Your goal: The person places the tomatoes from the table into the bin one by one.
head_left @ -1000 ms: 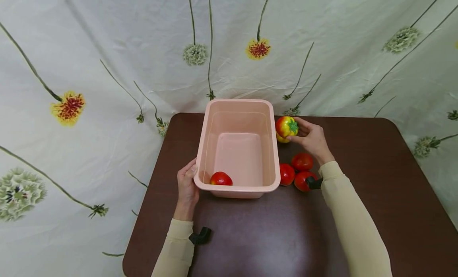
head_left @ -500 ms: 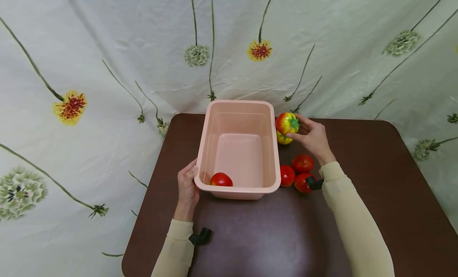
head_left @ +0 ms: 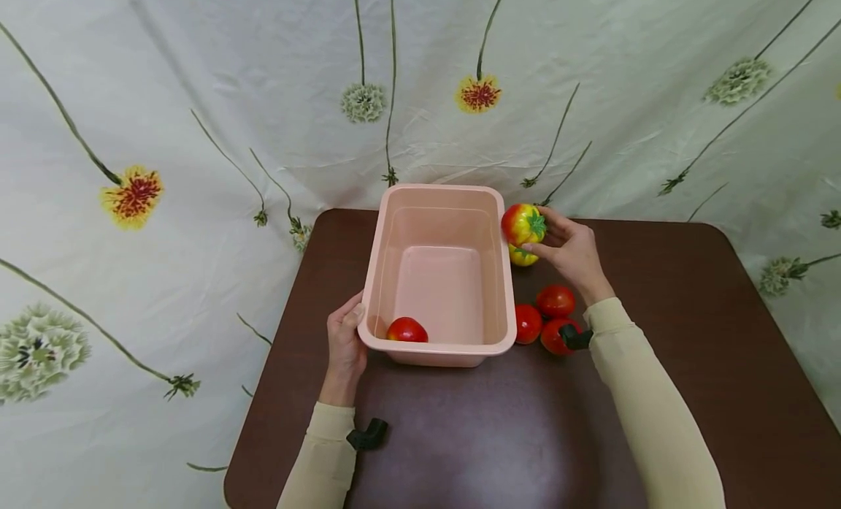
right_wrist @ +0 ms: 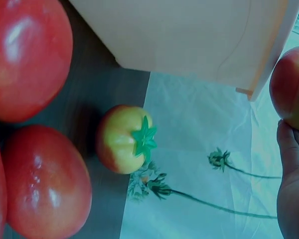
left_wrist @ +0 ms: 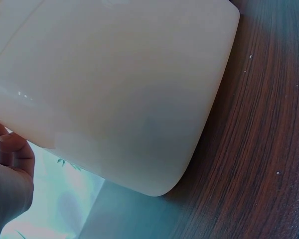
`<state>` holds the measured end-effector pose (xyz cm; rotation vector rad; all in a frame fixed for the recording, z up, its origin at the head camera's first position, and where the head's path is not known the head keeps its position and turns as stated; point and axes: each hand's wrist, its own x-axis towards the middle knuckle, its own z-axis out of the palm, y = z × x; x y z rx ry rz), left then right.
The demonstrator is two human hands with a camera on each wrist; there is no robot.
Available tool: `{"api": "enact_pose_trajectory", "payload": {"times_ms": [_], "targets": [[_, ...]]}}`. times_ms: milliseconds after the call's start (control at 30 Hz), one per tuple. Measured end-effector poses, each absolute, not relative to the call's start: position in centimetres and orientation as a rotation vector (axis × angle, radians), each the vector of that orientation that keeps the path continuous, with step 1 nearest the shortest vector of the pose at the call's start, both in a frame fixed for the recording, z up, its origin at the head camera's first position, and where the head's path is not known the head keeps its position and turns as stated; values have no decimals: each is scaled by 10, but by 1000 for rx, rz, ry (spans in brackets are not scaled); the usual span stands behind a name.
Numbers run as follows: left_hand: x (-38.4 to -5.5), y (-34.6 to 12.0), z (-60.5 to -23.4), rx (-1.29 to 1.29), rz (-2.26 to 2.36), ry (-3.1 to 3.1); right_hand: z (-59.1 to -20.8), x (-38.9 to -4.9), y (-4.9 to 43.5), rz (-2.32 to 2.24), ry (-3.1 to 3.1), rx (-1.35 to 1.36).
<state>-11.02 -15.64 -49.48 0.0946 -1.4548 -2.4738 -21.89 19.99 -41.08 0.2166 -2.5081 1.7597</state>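
My left hand [head_left: 346, 337] grips the left front rim of a pink plastic bin [head_left: 506, 290]; in the left wrist view its curled fingers [left_wrist: 12, 144] are at the rim. One red fruit [head_left: 407, 330] lies in the bin's near left corner. My right hand [head_left: 574, 257] pinches a red-and-yellow tomato-like fruit [head_left: 523, 224] with a green leafy top, level with the bin's right rim. A similar yellow fruit [head_left: 523, 256] sits on the table below it, apart from the hand in the right wrist view. Under the right wrist lie several red fruits [head_left: 555, 301].
The dark wooden table [head_left: 460, 429] carries everything. A white floral-print cloth [head_left: 276, 78] hangs behind the table's far edge and along its left side. The bin's walls stand between the two hands.
My right hand has lifted the red-and-yellow fruit slightly and shifted it left toward the bin's rim, uncovering more of the yellow fruit below. The left hand stays on the rim.
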Motion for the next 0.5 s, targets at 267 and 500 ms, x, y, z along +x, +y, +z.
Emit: {"api": "enact_pose_trajectory", "payload": {"times_ms": [267, 500], "targets": [[-108, -155, -495, 93, -2477, -1458, -405, -214, 189, 1765, -2484, 353], [-109, -155, -494, 90, -2464, -1466, -402, -214, 178, 1700, -2481, 461]]}}
